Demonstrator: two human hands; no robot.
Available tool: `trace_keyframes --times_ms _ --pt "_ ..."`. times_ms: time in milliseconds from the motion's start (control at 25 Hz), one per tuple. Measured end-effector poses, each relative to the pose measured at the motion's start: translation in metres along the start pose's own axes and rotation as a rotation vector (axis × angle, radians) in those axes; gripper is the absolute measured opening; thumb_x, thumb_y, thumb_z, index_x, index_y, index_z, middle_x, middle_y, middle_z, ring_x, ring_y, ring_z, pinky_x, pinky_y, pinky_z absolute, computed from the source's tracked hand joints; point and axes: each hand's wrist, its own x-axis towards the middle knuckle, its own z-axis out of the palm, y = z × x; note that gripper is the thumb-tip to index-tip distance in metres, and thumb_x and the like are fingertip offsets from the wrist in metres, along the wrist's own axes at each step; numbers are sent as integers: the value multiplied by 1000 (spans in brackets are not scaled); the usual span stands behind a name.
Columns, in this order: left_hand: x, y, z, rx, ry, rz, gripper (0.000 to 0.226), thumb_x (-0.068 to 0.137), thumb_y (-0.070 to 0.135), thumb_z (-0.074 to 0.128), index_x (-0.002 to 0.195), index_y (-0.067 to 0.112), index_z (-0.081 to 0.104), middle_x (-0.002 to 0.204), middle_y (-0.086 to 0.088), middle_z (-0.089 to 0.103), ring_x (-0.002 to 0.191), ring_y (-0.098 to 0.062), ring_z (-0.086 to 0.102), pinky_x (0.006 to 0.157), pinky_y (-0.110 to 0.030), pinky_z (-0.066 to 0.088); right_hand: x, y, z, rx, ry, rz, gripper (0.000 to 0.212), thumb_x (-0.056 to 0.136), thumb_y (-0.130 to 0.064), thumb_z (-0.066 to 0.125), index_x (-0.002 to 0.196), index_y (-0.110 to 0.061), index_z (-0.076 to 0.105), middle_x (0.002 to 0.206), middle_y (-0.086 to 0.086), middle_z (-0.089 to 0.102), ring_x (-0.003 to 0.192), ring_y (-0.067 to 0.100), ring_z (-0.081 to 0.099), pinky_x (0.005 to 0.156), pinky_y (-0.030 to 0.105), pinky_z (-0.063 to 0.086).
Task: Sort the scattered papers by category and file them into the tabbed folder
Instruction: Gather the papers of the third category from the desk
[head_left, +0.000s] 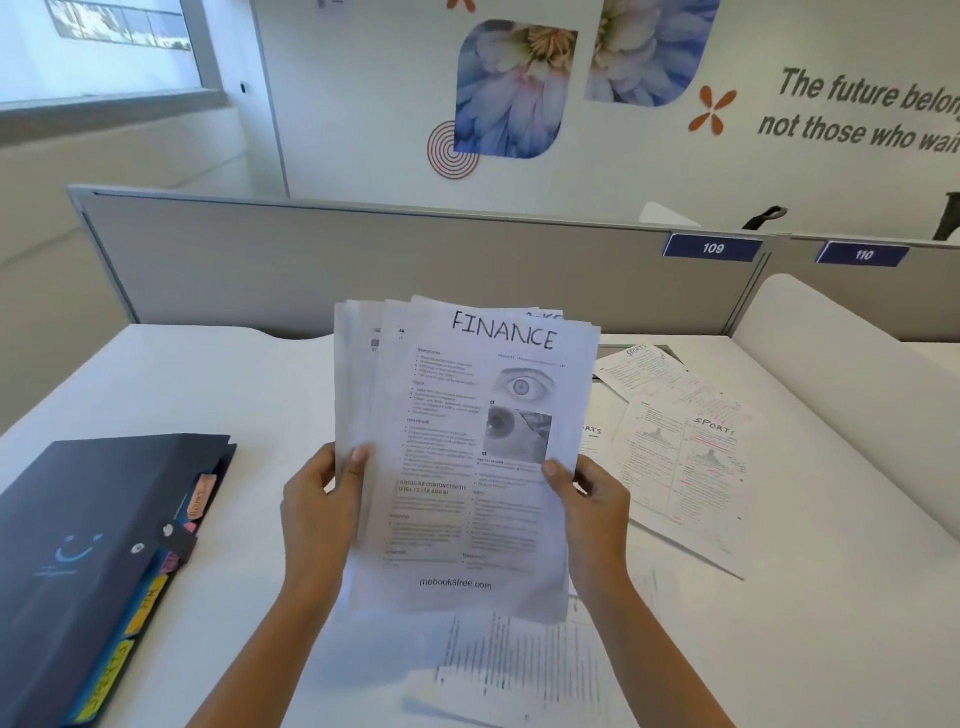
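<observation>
White sheets fan upright above the desk (218, 395) — my left hand (317, 512) and right hand (592, 506) grip this stack (457, 467). Top page reads FINANCE — folder (88, 545) lies left.

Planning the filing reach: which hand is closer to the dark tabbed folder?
Left. The left hand grips the paper stack at its left edge, toward the folder; the right hand grips the opposite edge, farther off.

The bare left forearm (270, 649) and right forearm (639, 649) rise from the near edge, leaning slightly toward each other. The left hand (319, 501) pinches the left edge of a sheaf of papers (467, 441), thumb in front and fingers behind. The right hand (597, 506) grips the right edge the same way.
</observation>
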Motion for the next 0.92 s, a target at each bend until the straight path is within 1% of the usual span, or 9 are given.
trace_keyframes --times_ms 80,200,320,400,520,640,720,800,920 --pt "0 4 -2 -14 15 6 31 90 43 57 80 16 66 76 -1 71 74 -31 66 63 -43 55 0 1 -1 30 -6 4 9 88 -11 64 93 -14 71 82 3 72 75 24 67 68 36 56" --pt "-2 6 -4 -58 43 -27 22 84 39 68 76 19 68 75 -2 73 77 -36 67 71 -51 57 0 5 -1 41 -17 15 14 90 -13 62 102 -17 68 93 5 74 86 30 70 76 44 59" --pt "1 8 -6 -63 74 -57 27 73 38 78 74 13 67 75 -11 72 80 -39 66 74 -52 55 1 4 -1 59 -36 15 15 90 -12 62 104 -16 66 97 9 73 90 34 69 79 50 58" --pt "3 12 -7 -70 91 -63 32 68 37 82 75 10 66 74 -10 71 78 -37 66 74 -49 54 3 -1 0 67 -60 7 15 90 -11 62 104 -16 65 97 10 73 89 33 69 78 48 58" --pt "5 19 -8 -74 90 -48 33 67 33 83 79 9 64 75 -3 71 76 -29 67 71 -45 56 5 -10 2 63 -100 -30 16 91 -12 60 106 -16 64 95 8 73 83 27 70 72 41 59" --pt "9 27 -7 -34 59 42 24 76 35 76 82 17 62 75 3 68 77 -21 65 69 -43 55 8 -18 6 52 -108 -79 17 92 -15 59 109 -14 60 98 8 73 84 25 71 71 39 59" --pt "12 38 -4 23 31 142 12 86 35 65 90 27 57 79 10 66 81 -12 63 64 -32 51 10 -24 12 30 -104 -143 14 93 -18 58 107 -15 57 98 6 71 86 26 70 72 38 59" --pt "15 49 2 39 15 231 9 94 30 53 101 30 48 85 15 60 81 -4 59 61 -25 47 10 -32 19 1 -118 -221 11 94 -20 57 104 -19 53 100 2 68 91 25 68 75 39 57" --pt "18 55 6 43 45 300 11 98 36 42 105 29 40 84 15 56 77 -6 57 61 -29 49 6 -36 28 7 -142 -296 18 92 -22 58 105 -30 48 107 -4 64 101 13 64 83 30 55"
